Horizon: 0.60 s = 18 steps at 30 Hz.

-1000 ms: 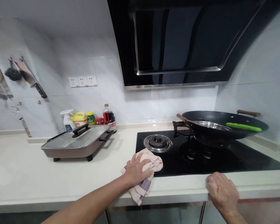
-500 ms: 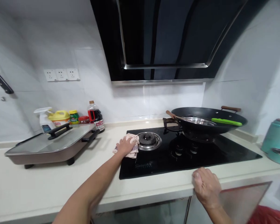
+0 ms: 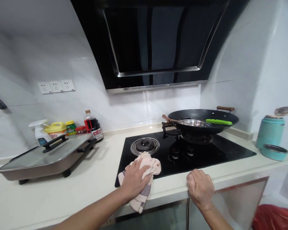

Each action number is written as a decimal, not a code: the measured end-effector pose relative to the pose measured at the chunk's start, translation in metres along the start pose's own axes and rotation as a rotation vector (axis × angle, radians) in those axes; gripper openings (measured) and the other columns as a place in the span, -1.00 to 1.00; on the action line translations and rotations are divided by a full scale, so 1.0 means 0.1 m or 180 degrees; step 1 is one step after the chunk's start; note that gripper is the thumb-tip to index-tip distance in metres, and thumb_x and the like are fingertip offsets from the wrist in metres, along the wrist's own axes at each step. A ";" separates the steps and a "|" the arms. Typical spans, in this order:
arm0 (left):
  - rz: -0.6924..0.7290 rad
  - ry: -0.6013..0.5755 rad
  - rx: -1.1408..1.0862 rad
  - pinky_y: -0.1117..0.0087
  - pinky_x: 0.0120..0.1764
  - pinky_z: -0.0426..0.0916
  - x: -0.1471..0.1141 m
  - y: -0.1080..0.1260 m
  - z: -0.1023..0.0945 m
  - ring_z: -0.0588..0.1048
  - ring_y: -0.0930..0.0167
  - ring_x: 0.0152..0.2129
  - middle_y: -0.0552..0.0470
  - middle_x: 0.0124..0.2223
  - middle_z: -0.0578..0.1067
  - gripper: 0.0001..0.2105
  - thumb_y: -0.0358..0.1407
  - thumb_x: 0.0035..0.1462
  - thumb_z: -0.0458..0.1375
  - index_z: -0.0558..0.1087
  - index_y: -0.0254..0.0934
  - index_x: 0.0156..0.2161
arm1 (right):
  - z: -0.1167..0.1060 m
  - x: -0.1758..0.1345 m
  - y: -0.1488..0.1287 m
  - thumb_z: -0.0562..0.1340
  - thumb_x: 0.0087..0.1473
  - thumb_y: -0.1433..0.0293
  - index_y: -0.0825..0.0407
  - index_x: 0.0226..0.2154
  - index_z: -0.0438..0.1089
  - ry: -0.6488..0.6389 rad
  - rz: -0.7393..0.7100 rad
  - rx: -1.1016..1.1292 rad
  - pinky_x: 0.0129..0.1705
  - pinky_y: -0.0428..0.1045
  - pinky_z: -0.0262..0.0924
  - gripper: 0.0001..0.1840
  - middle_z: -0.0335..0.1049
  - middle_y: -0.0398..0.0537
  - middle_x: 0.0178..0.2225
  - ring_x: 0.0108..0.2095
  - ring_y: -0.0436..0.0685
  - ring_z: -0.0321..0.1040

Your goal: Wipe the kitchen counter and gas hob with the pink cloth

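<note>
My left hand [image 3: 134, 180] presses a pale pink cloth [image 3: 156, 164] with dark stripes onto the front left corner of the black gas stove [image 3: 139, 172]. The cloth is bunched under the fingers, and one end hangs over the counter's front edge. Just behind it is the left burner [image 3: 146, 145], with its metal ring bare. My right hand [image 3: 200, 187] rests as a fist on the counter edge in front of the stove, with nothing visible in it. A black wok [image 3: 206, 129] sits on the right burner, holding a metal utensil and a green-handled tool [image 3: 218, 122].
An electric pan with a glass lid [image 3: 45, 159] stands on the left counter. Behind it are a spray bottle [image 3: 40, 132], a soy sauce bottle [image 3: 93, 126] and small containers. A turquoise flask [image 3: 270, 131] and cup [image 3: 275, 152] stand at right. The range hood [image 3: 156, 41] overhangs the stove.
My left hand has drawn the cloth from beside the left burner towards the front edge of the stove. My right hand stays as a fist on the counter edge. The view has shifted right.
</note>
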<state>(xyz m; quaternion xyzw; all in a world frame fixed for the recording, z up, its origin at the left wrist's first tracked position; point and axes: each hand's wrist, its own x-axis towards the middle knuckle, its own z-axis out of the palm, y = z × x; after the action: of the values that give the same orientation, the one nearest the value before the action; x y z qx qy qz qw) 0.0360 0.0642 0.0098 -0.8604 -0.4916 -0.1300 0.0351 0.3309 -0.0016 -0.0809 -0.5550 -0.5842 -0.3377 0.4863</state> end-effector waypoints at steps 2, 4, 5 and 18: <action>0.0046 -0.0061 -0.0037 -0.06 0.27 0.17 0.13 0.13 0.00 0.23 0.03 0.33 0.03 0.44 0.27 -0.57 -0.01 0.35 0.05 0.51 0.09 0.23 | -0.01 0.02 -0.02 0.00 0.37 0.44 -0.03 -0.50 0.20 0.0016 0.0017 0.0023 -0.30 0.06 -0.13 -0.63 0.17 -0.12 -0.51 -0.40 0.11 0.06; 0.0084 -0.0133 -0.0016 -0.06 0.28 0.17 0.33 0.22 0.02 0.24 0.04 0.33 0.02 0.43 0.29 -0.57 -0.01 0.35 0.05 0.50 0.09 0.24 | -0.02 0.03 -0.03 0.01 0.35 0.45 -0.03 -0.51 0.19 0.0030 0.0013 0.0047 -0.31 0.06 -0.14 -0.64 0.16 -0.12 -0.52 -0.41 0.10 0.05; 0.0125 -0.0137 0.0002 -0.05 0.28 0.18 0.44 0.25 0.04 0.23 0.05 0.33 0.01 0.43 0.29 -0.56 -0.01 0.35 0.05 0.49 0.08 0.26 | -0.02 0.03 -0.03 0.02 0.34 0.45 -0.03 -0.51 0.18 0.0032 0.0009 0.0056 -0.31 0.06 -0.14 -0.64 0.15 -0.12 -0.52 -0.41 0.10 0.05; 0.0077 -0.0049 0.0166 -0.04 0.25 0.20 1.78 0.75 0.41 0.30 0.04 0.28 -0.15 0.37 0.36 -0.47 0.04 0.40 -0.08 0.46 -0.06 0.29 | 0.02 0.00 0.00 0.01 0.35 0.46 -0.03 -0.47 0.21 -0.0021 0.0071 0.0204 -0.30 0.08 -0.15 -0.68 0.18 -0.11 -0.50 -0.40 0.11 0.07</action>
<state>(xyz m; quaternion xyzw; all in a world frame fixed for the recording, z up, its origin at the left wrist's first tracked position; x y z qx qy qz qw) 0.1934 0.1822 0.0216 -0.8660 -0.4846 -0.1100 0.0554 0.3304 -0.0002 -0.0817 -0.5469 -0.5901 -0.3115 0.5056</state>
